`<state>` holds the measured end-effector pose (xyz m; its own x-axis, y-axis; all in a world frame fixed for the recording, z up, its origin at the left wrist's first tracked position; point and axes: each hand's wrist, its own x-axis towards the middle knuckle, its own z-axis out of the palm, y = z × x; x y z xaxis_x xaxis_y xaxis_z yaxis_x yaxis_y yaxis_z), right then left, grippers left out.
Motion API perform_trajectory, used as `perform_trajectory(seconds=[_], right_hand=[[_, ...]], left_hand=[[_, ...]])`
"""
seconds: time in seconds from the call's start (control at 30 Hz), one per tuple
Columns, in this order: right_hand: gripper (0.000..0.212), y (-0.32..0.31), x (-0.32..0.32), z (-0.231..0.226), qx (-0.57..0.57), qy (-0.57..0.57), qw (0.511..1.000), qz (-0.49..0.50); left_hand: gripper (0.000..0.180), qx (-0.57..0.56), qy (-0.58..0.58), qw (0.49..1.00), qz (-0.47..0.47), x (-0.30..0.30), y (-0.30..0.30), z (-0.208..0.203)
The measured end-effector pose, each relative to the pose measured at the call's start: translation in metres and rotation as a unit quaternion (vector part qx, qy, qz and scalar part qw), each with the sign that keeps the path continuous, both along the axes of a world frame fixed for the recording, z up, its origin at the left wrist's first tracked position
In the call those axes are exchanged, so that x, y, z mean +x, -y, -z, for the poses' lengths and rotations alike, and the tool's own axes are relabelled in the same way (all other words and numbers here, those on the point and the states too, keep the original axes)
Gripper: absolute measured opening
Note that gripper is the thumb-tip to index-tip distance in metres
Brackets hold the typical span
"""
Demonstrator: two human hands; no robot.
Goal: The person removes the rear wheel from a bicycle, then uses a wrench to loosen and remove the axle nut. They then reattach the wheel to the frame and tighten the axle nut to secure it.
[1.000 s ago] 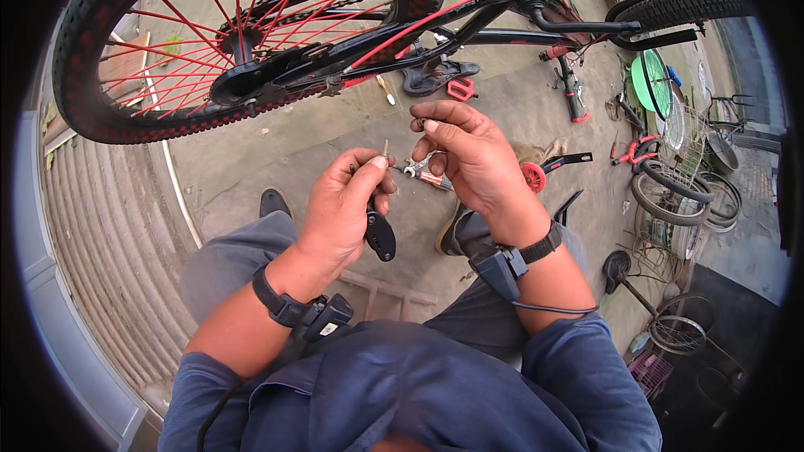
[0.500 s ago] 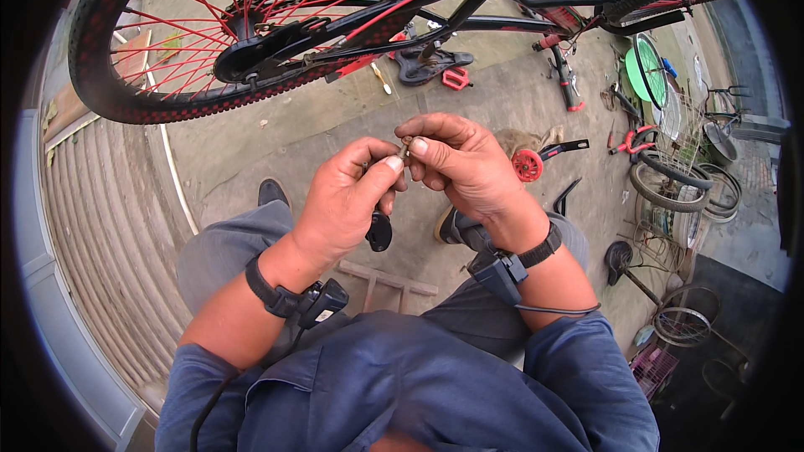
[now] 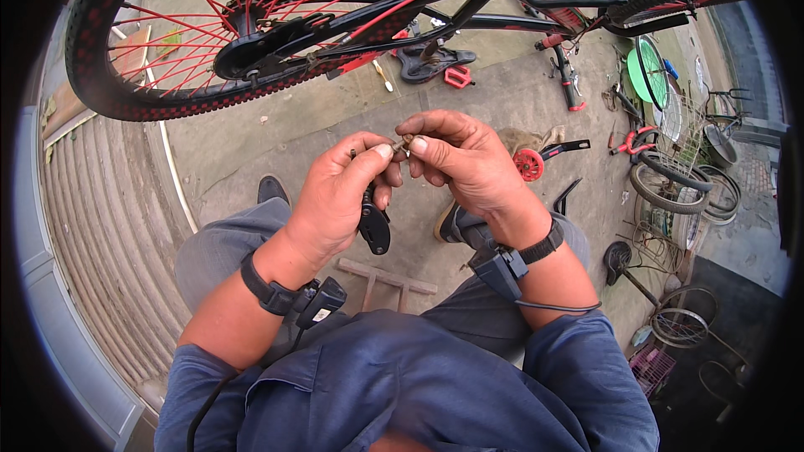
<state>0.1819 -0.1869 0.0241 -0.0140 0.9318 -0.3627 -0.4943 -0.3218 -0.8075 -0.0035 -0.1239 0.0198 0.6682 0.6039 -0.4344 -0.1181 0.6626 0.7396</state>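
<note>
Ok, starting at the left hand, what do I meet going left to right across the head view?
Left hand → small metal part → right hand → small red wheel → green basin.

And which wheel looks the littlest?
The red wheel, just right of the right hand in the picture. The bike wheel at top left is far bigger, and the loose wheel at lower right is bigger too, and not red.

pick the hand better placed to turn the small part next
Probably the right hand: it pinches the small part with nothing else visible in its grip, while the left hand also holds a black piece.
</note>
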Motion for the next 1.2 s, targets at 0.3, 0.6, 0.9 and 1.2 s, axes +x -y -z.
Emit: perform_trajectory(seconds=[0.3, 0.6, 0.9, 1.2], right_hand=[[0.028, -0.001, -0.004, 0.004, 0.006, 0.028, 0.999, 0.018], [0.023, -0.001, -0.009, -0.001, 0.021, 0.130, 0.991, 0.031], [0.019, 0.000, -0.010, 0.003, 0.083, 0.190, 0.978, 0.023], [0.022, 0.003, -0.007, -0.003, 0.116, 0.254, 0.960, -0.017]], left_hand=[[0.017, 0.031, 0.018, 0.999, -0.014, -0.001, 0.001, 0.006], [0.014, 0.046, 0.005, 0.998, -0.035, 0.000, 0.001, 0.005], [0.016, 0.056, -0.002, 0.998, -0.032, -0.001, 0.001, 0.006], [0.017, 0.068, -0.014, 0.997, -0.030, -0.002, 0.001, 0.010]])
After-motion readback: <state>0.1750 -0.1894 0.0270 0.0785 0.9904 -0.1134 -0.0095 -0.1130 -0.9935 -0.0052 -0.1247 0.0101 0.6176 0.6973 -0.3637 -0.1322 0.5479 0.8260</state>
